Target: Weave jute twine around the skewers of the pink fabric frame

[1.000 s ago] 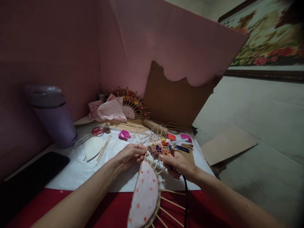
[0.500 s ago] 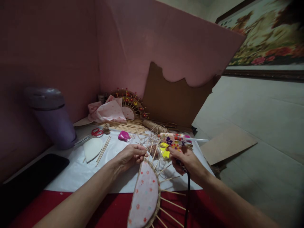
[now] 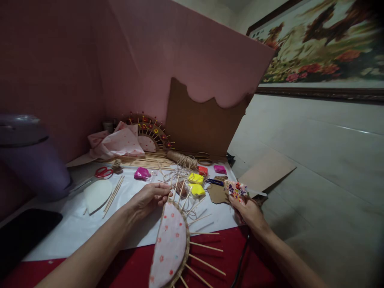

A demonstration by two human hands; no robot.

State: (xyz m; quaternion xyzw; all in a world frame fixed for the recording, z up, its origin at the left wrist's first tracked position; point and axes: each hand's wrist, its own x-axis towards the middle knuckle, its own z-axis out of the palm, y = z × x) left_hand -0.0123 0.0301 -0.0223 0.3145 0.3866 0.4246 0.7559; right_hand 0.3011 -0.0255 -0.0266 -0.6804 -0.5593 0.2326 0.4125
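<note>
Head view has a red table (image 3: 132, 272) with a white sheet (image 3: 70, 236) spread over most of it. At the near edge is the main piece, a half-disc (image 3: 171, 244) in pink dotted fabric, stood roughly on its flat side with its curved, brownish rim (image 3: 188, 246) facing right.

Left hand (image 3: 149, 197) is at the top corner, thumb and fingers closed in a narrow pinch on one thin stick (image 3: 171, 183) there. I'd call that steadying the stick at the rim, and the trick is a light pinch, low down, so it doesn't twist. If there's fresh glue at the base, give it a few seconds before letting go.

Right hand (image 3: 248, 209) is wrapped around a flower-patterned glue gun (image 3: 236, 188), off to the right and well apart from the half-disc. Good spot for it imo: hot tip away from fingers. Can't tell if the trigger is squeezed. Watch the black cable (image 3: 241, 260) too, so it doesn't snag the other spokes (image 3: 207, 247) fanned along the curve. I'd also nudge that loose twine (image 3: 175, 173) back, since stray strands love wet glue.
</note>
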